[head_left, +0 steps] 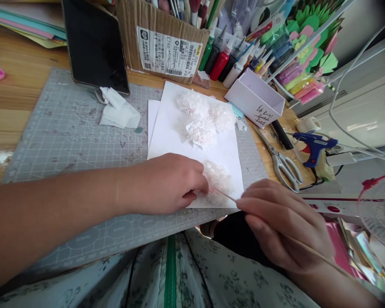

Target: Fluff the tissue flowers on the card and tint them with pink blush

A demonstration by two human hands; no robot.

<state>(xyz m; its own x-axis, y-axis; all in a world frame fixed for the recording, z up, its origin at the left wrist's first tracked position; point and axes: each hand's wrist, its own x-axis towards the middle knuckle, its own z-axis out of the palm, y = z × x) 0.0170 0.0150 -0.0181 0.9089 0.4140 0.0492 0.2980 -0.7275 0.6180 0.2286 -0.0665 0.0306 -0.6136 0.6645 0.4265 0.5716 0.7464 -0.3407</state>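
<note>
A white sheet of paper (167, 132) lies on a grey cutting mat (67, 137). Three pale pink tissue flowers (200, 117) sit on its upper part. A fourth tissue flower (218, 177) lies near the sheet's lower right corner. My left hand (167, 184) rests on the sheet with its fingers curled, pinching the left edge of that fourth flower. My right hand (282, 222) is closed on a thin wooden stick (224, 196), whose tip touches the flower beside my left fingertips.
Scissors (284, 164) and a blue glue gun (312, 147) lie to the right. Behind stand a white box (255, 100), paint bottles (223, 60), a cardboard box (162, 40), a dark tablet (94, 42) and crumpled tissue (118, 109). A fan (380, 205) is at far right.
</note>
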